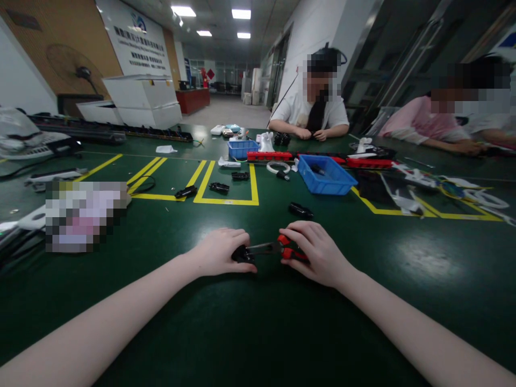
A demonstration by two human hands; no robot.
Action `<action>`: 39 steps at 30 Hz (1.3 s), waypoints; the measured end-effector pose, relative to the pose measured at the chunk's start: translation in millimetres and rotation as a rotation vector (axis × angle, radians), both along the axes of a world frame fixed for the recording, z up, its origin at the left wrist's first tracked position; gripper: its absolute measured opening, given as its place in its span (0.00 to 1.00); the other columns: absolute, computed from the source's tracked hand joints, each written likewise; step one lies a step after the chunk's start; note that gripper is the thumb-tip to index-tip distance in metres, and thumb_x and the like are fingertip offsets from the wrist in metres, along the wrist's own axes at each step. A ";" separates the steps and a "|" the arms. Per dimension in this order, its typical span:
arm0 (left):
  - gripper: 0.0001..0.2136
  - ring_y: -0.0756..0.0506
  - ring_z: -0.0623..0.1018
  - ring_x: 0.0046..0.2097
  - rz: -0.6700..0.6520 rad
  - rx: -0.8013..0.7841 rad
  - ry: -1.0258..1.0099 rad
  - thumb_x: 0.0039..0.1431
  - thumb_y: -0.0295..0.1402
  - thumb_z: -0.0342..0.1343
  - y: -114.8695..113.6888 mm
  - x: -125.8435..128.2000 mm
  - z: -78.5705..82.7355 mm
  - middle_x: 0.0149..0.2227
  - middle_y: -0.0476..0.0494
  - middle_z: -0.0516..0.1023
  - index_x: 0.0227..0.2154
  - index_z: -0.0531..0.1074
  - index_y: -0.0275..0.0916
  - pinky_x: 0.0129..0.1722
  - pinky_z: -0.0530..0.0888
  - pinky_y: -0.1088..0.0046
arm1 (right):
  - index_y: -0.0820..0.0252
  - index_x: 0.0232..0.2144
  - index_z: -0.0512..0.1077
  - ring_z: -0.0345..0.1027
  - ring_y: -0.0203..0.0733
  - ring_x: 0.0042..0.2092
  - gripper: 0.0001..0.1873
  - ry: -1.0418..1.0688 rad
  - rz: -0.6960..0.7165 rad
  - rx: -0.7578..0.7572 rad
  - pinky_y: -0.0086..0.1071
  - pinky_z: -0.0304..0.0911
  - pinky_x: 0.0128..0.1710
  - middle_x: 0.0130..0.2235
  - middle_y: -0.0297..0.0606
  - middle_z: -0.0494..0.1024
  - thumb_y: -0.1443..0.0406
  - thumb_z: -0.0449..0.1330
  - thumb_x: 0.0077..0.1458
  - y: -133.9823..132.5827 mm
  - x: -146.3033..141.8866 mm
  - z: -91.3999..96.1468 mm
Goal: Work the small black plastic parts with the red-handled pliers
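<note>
Left hand [224,250]: fingers round a black part [244,255], work seemingly underway
Right hand [316,251]: fingers gripping red-handled pliers [284,243]
Loose black pieces [300,210]: four, done or pending unclear

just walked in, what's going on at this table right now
A person is working with both hands over a dark green tabletop. The left hand holds a small black part, while the right hand holds a red-handled metal hand tool, its metal end reaching toward that part; whether it grips it is unclear. Another similar black piece lies just beyond the right hand. Across the table, a co-worker in a white top sits with both hands close together.
</note>
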State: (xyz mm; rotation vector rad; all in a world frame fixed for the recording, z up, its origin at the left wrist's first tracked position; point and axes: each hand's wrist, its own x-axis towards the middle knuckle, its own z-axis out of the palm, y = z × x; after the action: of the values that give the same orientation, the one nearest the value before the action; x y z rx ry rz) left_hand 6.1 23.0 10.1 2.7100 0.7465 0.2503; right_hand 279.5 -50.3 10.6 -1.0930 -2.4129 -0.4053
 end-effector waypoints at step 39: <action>0.19 0.46 0.72 0.36 0.005 -0.031 -0.031 0.59 0.52 0.56 -1.0 -0.4 0.8 0.37 0.46 0.73 0.36 0.68 0.39 0.32 0.64 0.72 | 0.65 0.51 0.70 0.73 0.47 0.44 0.24 -0.040 0.043 -0.037 0.41 0.72 0.42 0.46 0.50 0.78 0.55 0.61 0.57 -1.4 1.8 -1.3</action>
State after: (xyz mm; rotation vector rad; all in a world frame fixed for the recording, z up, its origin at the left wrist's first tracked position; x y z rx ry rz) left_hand 5.7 22.1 11.0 2.6697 0.7425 0.2790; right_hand 281.3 -51.7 9.3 -1.0560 -2.4833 -0.3729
